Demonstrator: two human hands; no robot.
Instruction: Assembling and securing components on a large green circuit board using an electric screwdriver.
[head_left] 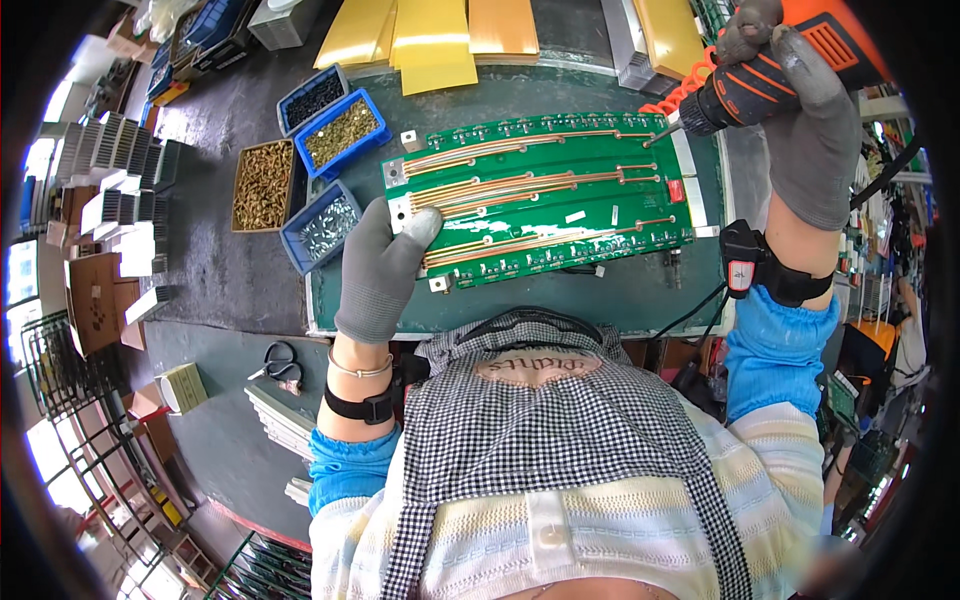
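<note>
- One board (560,210), lying over the mat (640,300) in front of the torso, long axis running left to right, right end angled slightly farther away.
- Copper rods (490,192) set along that same axis.
- Left hand (380,262): grasping the board's left end, thumb laid over the top face; reach of the fingers underneath impossible to tell.
- Right hand (815,150): clasped round the drill (780,88), raised beyond the board's right end; squeezing or not, cannot tell.
- Relation that seems to matter most: bit (664,134) to the board's far right corner. Slanting down and leftward from the drill, tip by the right ends of the farthest rods; touching or just above, cannot tell.
- Right hand much nearer that corner; left hand at the opposite end, well apart from the tip, probably steadying.
- Beyond the left hand, blue tray (357,159) of brass-coloured screws (340,132), near the board's far left corner.
</note>
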